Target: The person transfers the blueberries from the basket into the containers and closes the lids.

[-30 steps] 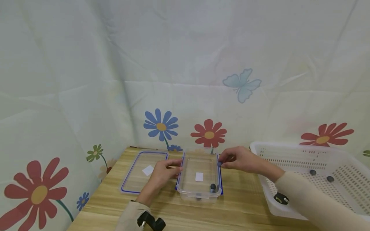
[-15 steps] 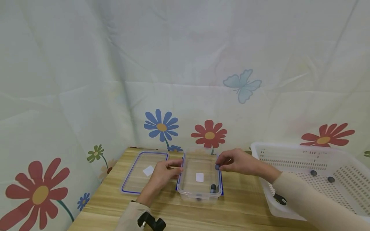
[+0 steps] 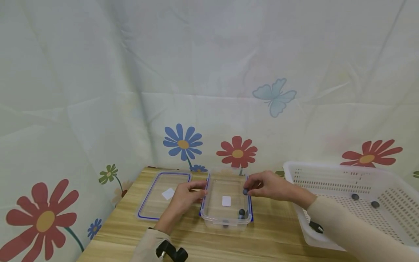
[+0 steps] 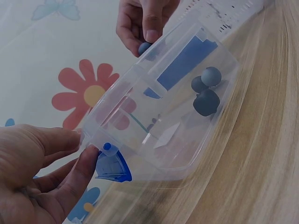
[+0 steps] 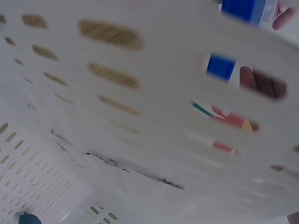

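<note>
A clear plastic food box (image 3: 226, 187) with blue side clips stands uncovered on the table. At its left rim my left hand (image 3: 184, 196) pinches the edge beside a blue clip (image 4: 113, 164). My right hand (image 3: 266, 185) holds a blueberry (image 3: 245, 191) between thumb and fingers at the right rim. Several blueberries (image 4: 206, 102) lie together in the near right end of the box. The perforated basket wall blocks most of the right wrist view, with only bits of fingers (image 5: 261, 84) showing through its slots.
The box's clear lid (image 3: 154, 203) with a blue seal lies flat to the left. A white perforated basket (image 3: 327, 171) stands at the right under my right forearm; blueberries (image 3: 355, 197) lie in it. A flowered curtain (image 3: 209, 72) hangs behind the wooden table (image 3: 262, 236).
My right hand has shifted slightly left and toward me, bringing the blueberry from outside the box's right side to its rim. The left hand stays put.
</note>
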The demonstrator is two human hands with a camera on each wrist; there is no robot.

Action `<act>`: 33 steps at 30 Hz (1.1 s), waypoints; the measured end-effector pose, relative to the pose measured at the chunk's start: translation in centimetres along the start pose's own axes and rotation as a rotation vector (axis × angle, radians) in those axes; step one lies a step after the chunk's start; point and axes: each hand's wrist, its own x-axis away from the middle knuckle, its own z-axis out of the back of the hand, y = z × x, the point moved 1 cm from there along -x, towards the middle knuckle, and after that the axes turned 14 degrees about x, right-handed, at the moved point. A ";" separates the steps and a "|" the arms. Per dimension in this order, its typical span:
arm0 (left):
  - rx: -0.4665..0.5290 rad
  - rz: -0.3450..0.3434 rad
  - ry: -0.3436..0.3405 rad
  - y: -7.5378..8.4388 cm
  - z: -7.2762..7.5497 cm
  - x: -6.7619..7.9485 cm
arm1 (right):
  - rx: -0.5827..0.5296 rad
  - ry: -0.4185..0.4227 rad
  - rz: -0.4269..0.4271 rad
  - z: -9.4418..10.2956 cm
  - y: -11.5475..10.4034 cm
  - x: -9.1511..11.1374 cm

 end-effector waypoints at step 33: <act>0.001 0.018 0.005 0.0 0.0 0.0 | 0.061 0.034 -0.008 0.5 0.0 0.1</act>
